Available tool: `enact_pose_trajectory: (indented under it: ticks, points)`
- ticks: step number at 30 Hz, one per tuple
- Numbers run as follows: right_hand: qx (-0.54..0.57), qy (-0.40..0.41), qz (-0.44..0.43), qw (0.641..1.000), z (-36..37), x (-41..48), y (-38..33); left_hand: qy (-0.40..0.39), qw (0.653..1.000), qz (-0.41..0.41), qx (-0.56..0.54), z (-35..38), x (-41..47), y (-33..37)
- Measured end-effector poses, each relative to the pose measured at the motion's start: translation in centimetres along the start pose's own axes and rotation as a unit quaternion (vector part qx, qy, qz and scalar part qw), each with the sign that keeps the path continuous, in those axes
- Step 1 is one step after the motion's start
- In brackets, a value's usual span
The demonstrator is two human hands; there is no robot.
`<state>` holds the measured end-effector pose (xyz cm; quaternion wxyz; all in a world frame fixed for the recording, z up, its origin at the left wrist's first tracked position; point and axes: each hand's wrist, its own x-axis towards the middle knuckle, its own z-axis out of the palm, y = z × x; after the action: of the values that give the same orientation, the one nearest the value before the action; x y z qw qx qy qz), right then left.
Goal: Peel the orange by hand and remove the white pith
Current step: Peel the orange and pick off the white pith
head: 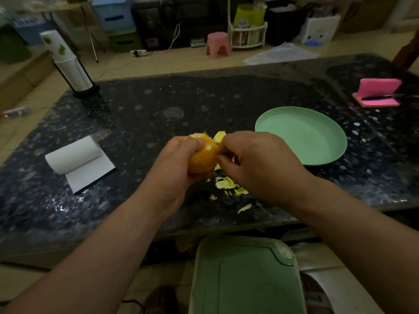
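Held above the near middle of the dark speckled stone counter (158, 105), the round orange fruit (202, 158) looks mostly peeled, left hand (172, 168) wrapped around it, right hand (256, 164) fingers pinching pith, yellow peel scraps (229, 185) beneath.

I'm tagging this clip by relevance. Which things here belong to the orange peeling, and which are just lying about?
In the job: orange, left hand, right hand, peel scraps.

Lying about: green plate, paper roll, stack of cups, pink holder, green lid.
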<state>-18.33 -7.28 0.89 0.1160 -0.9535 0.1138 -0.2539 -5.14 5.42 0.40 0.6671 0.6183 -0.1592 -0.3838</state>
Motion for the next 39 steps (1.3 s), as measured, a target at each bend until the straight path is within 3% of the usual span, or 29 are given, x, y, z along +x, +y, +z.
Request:
enact_pose_trajectory:
  ticks: [6,13,17,21,31,39]
  points:
    - [0.000,0.027,0.002,1.000,0.1,0.0,-0.3,-0.005,0.999,0.021,0.027,0.2,-0.2,0.0]
    - [0.072,0.067,0.060,0.993,0.1,0.1,-0.1,-0.020,0.997,-0.003,-0.072,0.4,-0.5,0.3]
    - [0.141,0.050,0.132,0.980,0.2,0.0,1.3,-0.043,0.984,-0.025,-0.171,-0.3,-0.5,0.6]
    - [0.143,0.006,0.168,0.975,0.7,-0.2,1.7,-0.098,0.975,-0.046,-0.195,-1.1,-0.3,0.6]
    - [0.205,0.062,0.098,0.972,-1.5,0.4,-0.3,-0.142,0.978,-0.010,-0.152,-2.2,0.3,0.6]
    - [0.098,0.030,0.020,0.995,-1.9,0.2,0.0,-0.157,0.983,-0.003,-0.093,-2.4,0.6,0.3]
